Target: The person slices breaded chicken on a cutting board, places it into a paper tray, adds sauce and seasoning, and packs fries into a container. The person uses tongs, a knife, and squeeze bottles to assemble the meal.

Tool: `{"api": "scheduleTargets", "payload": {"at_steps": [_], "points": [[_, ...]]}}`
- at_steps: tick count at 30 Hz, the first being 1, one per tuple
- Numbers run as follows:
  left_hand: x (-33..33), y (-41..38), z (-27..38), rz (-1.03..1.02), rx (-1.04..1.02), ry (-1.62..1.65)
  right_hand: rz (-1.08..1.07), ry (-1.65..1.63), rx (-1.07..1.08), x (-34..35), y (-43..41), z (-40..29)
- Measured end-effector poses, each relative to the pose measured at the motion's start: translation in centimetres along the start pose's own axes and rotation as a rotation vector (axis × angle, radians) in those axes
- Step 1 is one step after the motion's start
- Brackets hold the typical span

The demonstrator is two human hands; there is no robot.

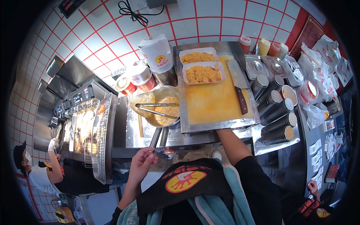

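My left hand (144, 161) is at the near counter edge, its curled fingers around the end of a dark handle (156, 138). That handle leads to a round metal pan (135, 97) coated with pale crumbs, with steel tongs (157, 105) lying across it. My right forearm (232, 143) reaches under the metal tray (219, 129), which hides the right hand. Inside the tray is a yellow-stained cutting board (208, 107). Two paper boxes of crumb-covered food, a far one (198, 57) and a near one (204, 73), and a cleaver (238, 81) rest on the board.
Several shaker canisters (277, 133) and lidded steel containers (257, 67) stand to the right, sauce bottles (263, 46) behind. Paper bags (157, 54) fill a holder left of the tray. Far left, a co-worker (53, 174) stands by fryers (80, 132) with a wire rack (102, 140). Another person's hand (313, 188) shows right.
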State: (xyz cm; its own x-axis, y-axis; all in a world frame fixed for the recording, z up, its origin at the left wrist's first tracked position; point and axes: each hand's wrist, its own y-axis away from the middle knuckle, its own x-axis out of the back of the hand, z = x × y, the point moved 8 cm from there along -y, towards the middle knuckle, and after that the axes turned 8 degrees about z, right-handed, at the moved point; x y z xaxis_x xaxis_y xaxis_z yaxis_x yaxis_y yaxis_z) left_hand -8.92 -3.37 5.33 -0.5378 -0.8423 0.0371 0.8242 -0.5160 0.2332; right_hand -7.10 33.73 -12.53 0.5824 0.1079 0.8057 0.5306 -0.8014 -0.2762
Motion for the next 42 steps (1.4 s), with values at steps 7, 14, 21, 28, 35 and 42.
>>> {"api": "scheduleTargets", "payload": {"at_steps": [7,14,21,28,35,42], "points": [[-0.1,0.0,-0.1,-0.045,0.019,-0.055,0.011,-0.004,-0.018,-0.2,0.0,0.5],[1.0,0.0,-0.7,-0.058,0.079,-0.099,0.027,-0.013,-0.047,-1.7,-1.9,1.1],[2.0,0.1,-0.8,-0.028,0.085,-0.138,0.045,-0.024,-0.062,-3.1,-7.2,-0.9],[3.7,0.6,-1.0,-0.01,0.066,-0.102,0.05,0.007,-0.037,-2.4,-3.0,0.9],[3.6,-0.7,-1.0,-0.087,0.052,-0.091,0.171,-0.044,0.117,0.7,1.8,1.8],[-5.2,-1.4,2.2,-0.327,-0.676,-0.57,0.1,-0.211,0.755,17.6,15.7,-4.9]]}}
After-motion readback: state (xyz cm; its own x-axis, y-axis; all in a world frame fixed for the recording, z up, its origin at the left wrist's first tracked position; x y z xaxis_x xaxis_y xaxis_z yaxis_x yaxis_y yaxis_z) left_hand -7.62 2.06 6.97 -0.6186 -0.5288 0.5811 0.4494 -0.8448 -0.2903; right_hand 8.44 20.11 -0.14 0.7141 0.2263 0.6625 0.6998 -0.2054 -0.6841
